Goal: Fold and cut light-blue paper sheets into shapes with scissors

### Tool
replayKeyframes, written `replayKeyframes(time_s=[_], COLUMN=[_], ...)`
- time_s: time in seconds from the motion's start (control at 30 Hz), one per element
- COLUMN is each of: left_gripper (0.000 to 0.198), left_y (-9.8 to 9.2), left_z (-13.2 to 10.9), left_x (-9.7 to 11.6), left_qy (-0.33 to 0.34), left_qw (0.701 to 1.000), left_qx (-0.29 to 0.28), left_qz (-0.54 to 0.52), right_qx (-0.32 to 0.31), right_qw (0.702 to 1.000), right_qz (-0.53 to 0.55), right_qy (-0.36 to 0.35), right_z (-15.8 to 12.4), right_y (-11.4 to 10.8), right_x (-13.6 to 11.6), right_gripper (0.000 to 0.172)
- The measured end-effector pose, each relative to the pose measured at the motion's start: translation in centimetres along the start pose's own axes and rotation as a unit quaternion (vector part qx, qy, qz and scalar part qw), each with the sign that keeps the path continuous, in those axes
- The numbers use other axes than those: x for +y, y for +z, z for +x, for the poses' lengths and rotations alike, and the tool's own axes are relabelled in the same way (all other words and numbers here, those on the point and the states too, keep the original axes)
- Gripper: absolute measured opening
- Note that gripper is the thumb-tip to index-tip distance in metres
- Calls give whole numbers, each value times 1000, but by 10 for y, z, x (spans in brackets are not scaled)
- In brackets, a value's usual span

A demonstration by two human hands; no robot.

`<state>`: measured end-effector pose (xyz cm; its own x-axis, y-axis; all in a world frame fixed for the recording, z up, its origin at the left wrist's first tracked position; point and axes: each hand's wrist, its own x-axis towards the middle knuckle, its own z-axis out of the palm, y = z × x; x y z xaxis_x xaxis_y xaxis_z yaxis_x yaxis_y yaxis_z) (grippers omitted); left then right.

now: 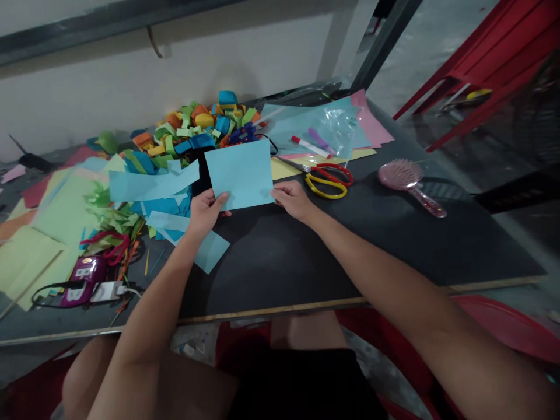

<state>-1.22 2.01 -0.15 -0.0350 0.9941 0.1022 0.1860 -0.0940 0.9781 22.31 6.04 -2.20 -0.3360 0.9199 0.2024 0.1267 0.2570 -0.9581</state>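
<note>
A light blue sheet of paper [240, 172] is held up above the dark table between both hands. My left hand [206, 211] grips its lower left corner, thumb on the front face. At the lower right edge, my right hand [292, 198] pinches the sheet between thumb and fingers. Cut blue paper pieces [212, 251] lie beside and under my left hand. Scissors [330, 179] with red and yellow handles rest a little beyond my right hand, on yellow paper and the table.
Behind the sheet sits a heap of folded coloured paper pieces [192, 128]. Blue sheets [284, 122], a red-and-white marker [310, 147] and clear plastic lie at the back right. A pink hairbrush [411, 182] is on the right. A purple device [85, 277] with cables lies front left.
</note>
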Motion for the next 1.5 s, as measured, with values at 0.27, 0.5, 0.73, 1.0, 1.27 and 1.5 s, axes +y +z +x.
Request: replayKeyframes(time_s=[0.27, 0.5, 0.73, 1.0, 1.27, 1.5], left_gripper=[45, 50, 51, 43, 40, 50], left_y=[-2, -5, -2, -8, -10, -14], left_z=[0, 6, 2, 8, 7, 8], left_x=[3, -4, 2, -7, -8, -13], left_qy=[0, 2, 4, 7, 30, -23], left_qw=[1000, 999, 998, 997, 996, 998], left_qx=[17, 38, 49, 73, 38, 38], left_qz=[1, -23, -33, -40, -73, -44], right_qx=[-22, -44, -17, -59, -60, -115], right_qw=[998, 999, 999, 998, 998, 988], right_qz=[-58, -10, -23, -12, -35, -95], right_qy=[9, -12, -31, -12, 1, -41], right_z=[0, -2, -2, -2, -3, -5], right_y=[0, -2, -4, -5, -6, -9], right_x=[-3, -8, -10, -10, -10, -16], right_gripper=[32, 34, 31, 27, 34, 29])
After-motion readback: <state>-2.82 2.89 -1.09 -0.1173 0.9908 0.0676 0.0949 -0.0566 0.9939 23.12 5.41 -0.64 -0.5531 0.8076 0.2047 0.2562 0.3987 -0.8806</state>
